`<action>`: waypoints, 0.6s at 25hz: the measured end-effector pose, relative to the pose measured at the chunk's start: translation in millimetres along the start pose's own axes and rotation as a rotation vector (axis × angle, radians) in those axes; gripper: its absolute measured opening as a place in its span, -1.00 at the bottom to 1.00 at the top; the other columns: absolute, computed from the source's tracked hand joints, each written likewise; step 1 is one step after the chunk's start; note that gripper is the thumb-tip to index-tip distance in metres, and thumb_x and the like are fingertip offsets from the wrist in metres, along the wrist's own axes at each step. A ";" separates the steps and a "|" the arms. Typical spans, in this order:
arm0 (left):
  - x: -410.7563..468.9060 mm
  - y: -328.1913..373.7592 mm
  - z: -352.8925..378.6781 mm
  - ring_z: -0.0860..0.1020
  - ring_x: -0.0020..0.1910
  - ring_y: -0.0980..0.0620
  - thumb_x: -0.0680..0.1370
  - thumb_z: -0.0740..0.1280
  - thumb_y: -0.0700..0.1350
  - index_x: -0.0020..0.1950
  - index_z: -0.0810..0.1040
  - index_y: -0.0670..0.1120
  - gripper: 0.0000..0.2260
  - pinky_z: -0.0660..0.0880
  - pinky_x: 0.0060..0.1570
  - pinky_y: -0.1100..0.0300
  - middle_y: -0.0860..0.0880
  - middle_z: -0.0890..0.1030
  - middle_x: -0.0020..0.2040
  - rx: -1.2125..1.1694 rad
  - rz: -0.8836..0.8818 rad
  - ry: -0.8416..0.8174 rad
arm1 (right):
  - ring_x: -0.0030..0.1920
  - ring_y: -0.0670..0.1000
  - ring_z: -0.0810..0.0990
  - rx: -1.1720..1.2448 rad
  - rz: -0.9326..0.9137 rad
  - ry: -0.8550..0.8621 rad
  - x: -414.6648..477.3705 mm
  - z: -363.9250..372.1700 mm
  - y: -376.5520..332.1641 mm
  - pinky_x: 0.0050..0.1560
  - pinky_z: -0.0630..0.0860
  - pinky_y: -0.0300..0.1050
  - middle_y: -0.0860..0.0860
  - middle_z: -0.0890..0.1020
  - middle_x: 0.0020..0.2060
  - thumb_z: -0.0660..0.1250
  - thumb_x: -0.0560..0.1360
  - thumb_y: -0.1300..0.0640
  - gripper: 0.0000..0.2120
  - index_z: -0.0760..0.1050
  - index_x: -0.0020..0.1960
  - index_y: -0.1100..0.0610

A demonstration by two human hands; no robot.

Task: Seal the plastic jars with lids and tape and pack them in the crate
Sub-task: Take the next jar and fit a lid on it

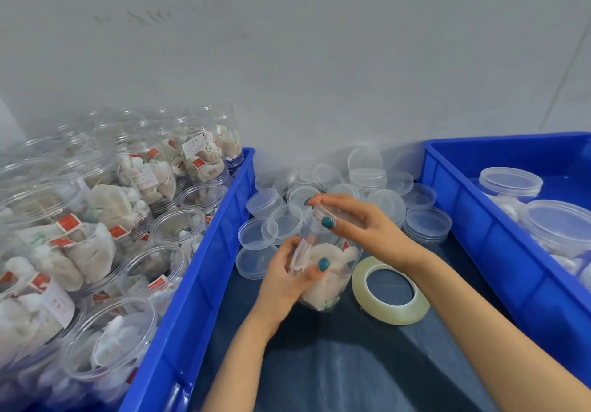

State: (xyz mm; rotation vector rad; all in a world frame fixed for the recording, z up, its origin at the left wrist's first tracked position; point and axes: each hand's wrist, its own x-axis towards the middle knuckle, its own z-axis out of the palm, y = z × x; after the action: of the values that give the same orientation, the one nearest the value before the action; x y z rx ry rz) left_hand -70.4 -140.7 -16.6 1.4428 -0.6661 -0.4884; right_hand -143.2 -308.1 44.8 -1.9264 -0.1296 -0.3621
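A clear plastic jar (332, 271) filled with white tea bags stands on the dark cloth in the middle. My left hand (291, 274) grips its side low down. My right hand (355, 219) holds the clear lid (329, 211) on top of the jar, thumb and fingers curled round its rim. A roll of clear tape (388, 290) lies flat just right of the jar. A heap of loose clear lids (351, 194) sits behind the jar. The blue crate (499, 229) at the right holds lidded jars (556, 229).
Another blue crate (204, 271) at the left is packed with several open jars (105, 226) of tea bags, stacked two layers high. A grey wall (319, 59) rises right behind the work area. Dark cloth (351, 363) covers the surface between the two crates.
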 end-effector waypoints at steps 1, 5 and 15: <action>-0.8 -0.4 2.7 0.59 0.13 0.01 0.16 0.53 0.25 0.20 0.46 0.05 -0.32 0.57 0.10 0.06 -0.04 0.60 0.18 0.163 0.066 0.073 | 0.33 -0.19 0.47 -0.026 0.026 0.012 -1.7 0.6 2.2 0.31 0.45 -0.17 -0.20 0.53 0.31 0.33 0.50 -0.15 -0.65 0.51 0.28 -0.21; -3.5 -6.5 14.1 0.50 0.12 0.10 0.19 0.44 0.37 0.26 0.46 0.07 -0.28 0.52 -0.13 0.16 0.12 0.57 0.12 0.974 0.435 0.402 | 0.11 -0.20 0.57 -0.139 0.172 0.248 -0.1 13.4 15.8 0.09 0.48 -0.25 -0.10 0.58 0.15 0.22 0.58 -0.22 -0.67 0.49 0.23 -0.08; -1.5 8.4 -0.3 0.60 0.06 0.13 0.14 0.50 0.35 0.10 0.50 0.15 -0.39 0.57 -0.01 0.18 0.18 0.65 0.04 0.366 0.120 0.132 | 0.20 0.03 0.57 0.009 -0.004 0.279 -6.7 13.5 12.3 0.28 0.47 -0.06 0.01 0.61 0.14 0.26 0.59 0.11 -0.79 0.56 0.18 0.13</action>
State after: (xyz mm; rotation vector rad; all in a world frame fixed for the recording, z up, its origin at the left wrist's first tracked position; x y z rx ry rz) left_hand -72.0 -138.8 -8.5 1.7490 -0.7572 -0.1799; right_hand -143.8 -299.7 27.3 -1.8468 0.0483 -0.6268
